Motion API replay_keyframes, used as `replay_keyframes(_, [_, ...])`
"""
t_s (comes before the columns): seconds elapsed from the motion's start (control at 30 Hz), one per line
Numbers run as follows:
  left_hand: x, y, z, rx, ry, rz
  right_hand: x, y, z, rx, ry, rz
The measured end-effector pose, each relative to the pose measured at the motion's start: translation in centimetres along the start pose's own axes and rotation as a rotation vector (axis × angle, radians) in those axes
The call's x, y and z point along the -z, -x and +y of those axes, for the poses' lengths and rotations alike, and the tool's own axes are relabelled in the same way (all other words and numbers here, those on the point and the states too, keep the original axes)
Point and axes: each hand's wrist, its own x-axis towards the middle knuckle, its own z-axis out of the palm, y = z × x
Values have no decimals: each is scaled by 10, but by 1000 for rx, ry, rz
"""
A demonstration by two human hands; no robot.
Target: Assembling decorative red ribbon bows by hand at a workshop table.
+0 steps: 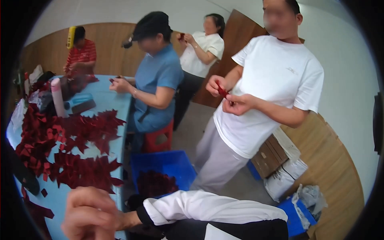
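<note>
My right hand (pixel 94 214) is at the lower left, over the near edge of the blue table (pixel 90 150), its arm reaching across from the right in a white sleeve. Its fingers are curled closed and a little blurred. Whatever they may hold is hidden. My left hand cannot be made out. Just beyond my knuckles lie rows of dark red pointed fabric pieces (pixel 86 170), with a heap of smaller red pieces (pixel 34 138) to their left. A dark red strip (pixel 38 210) rests at the table's near left.
A pink bottle (pixel 58 97) stands farther up the table. On the floor, a blue bin (pixel 160 160) holds dark red pieces. A person in white (pixel 276 80) stands at right handling a red piece; another in blue (pixel 158 76) sits on a red stool (pixel 160 136). Boxes (pixel 270 154) stand behind.
</note>
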Motion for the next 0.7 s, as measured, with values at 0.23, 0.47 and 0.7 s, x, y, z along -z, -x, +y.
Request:
replay_keyframes(0.23, [7, 5, 47, 0, -124, -406, -198, -189, -340, -47, -534, -324])
replay_keyframes(0.47, [-8, -2, 44, -198, 74, -593, -301, -235, -436, 57, -867, -506])
replay_keyframes(0.7, [-7, -7, 41, -325, 200, -702, -343, -258, -466, 98, -1144, -602])
